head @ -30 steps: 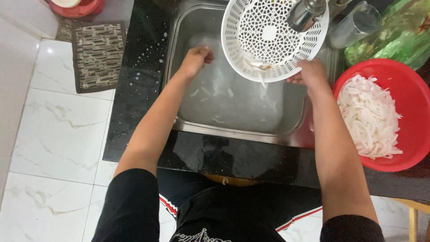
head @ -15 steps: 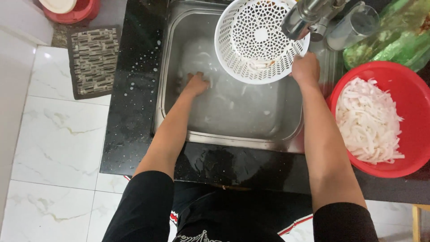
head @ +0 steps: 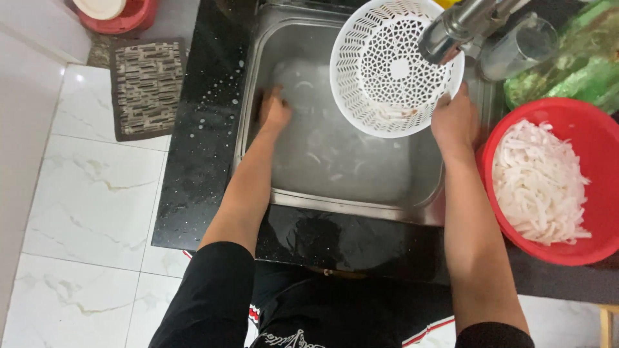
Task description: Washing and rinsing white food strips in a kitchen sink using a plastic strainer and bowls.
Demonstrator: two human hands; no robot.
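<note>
Since the earlier frames, the person's left hand point(head: 276, 111) has drawn back from the far end of the steel sink point(head: 255, 84) toward the wall at nine o'clock and now lies flat in the cloudy water, fingers together, gripping nothing that shows. The right hand point(head: 455, 122) stays clamped on the rim of the round white perforated plastic colander point(head: 387, 64), held tilted over the basin under the metal tap point(head: 451, 32) at one o'clock. A few pale strips point(head: 396, 113) cling inside the colander and more loose white strips point(head: 322, 158) drift in the water, so gathering seems unfinished. At three o'clock, the red plastic bowl point(head: 599, 193) already carries a heap of white shredded strips point(head: 538, 183), suggesting most is done.
</note>
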